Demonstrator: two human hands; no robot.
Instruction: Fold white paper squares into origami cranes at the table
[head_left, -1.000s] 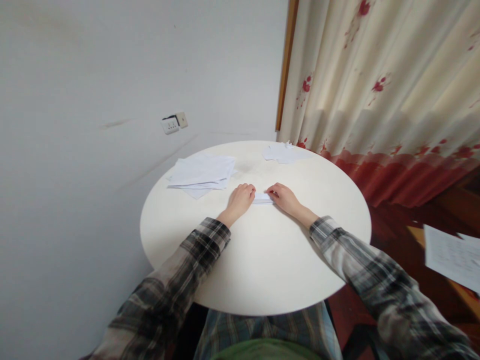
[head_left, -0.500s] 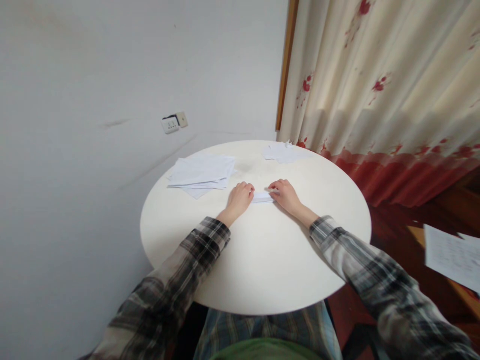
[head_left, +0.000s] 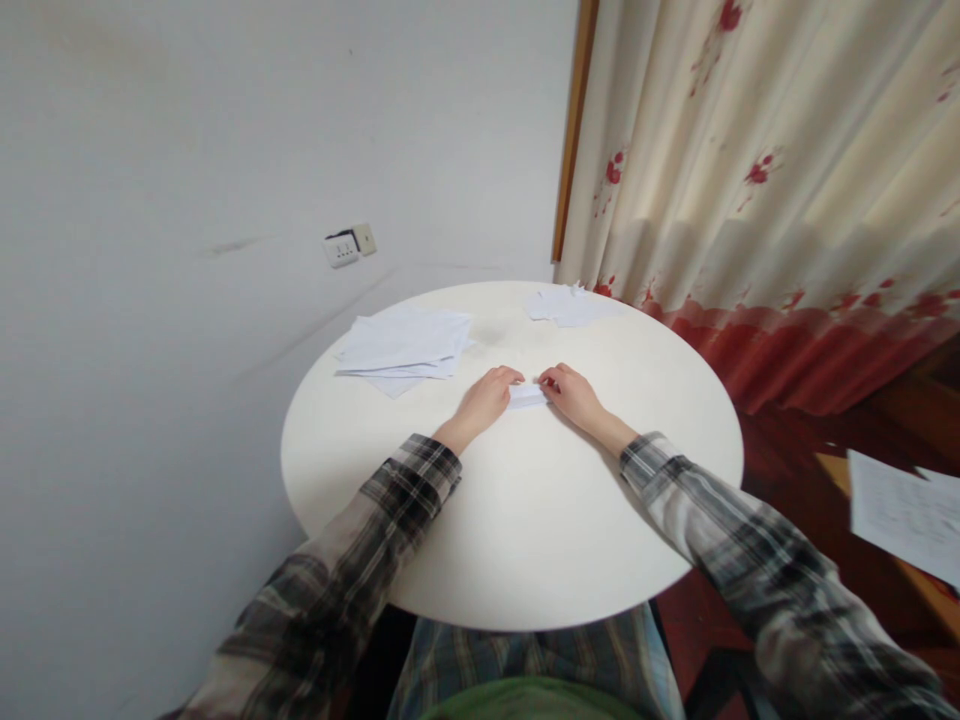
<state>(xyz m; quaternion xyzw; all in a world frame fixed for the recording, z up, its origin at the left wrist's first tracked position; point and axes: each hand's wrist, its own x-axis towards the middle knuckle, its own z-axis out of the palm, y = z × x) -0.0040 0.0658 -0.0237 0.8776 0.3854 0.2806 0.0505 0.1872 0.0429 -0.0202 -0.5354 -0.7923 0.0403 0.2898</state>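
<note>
A small folded strip of white paper (head_left: 529,396) lies on the round white table (head_left: 525,520), between my two hands. My left hand (head_left: 489,393) is closed at the strip's left end, its fingertips bent over the far edge. At the right end my right hand (head_left: 571,392) pinches the paper between thumb and fingers. Both hands rest low, against the tabletop. The ends of the strip are hidden under the fingers.
A stack of white paper sheets (head_left: 405,342) lies at the table's back left. Smaller paper pieces (head_left: 564,305) lie at the back. Beyond stand a wall with a socket (head_left: 341,249) and a flowered curtain (head_left: 757,170). Written sheets (head_left: 904,510) are at the right.
My left hand has slid slightly right along the strip, its fingers nearer to the right hand. The right fingers have drawn closer together on the paper.
</note>
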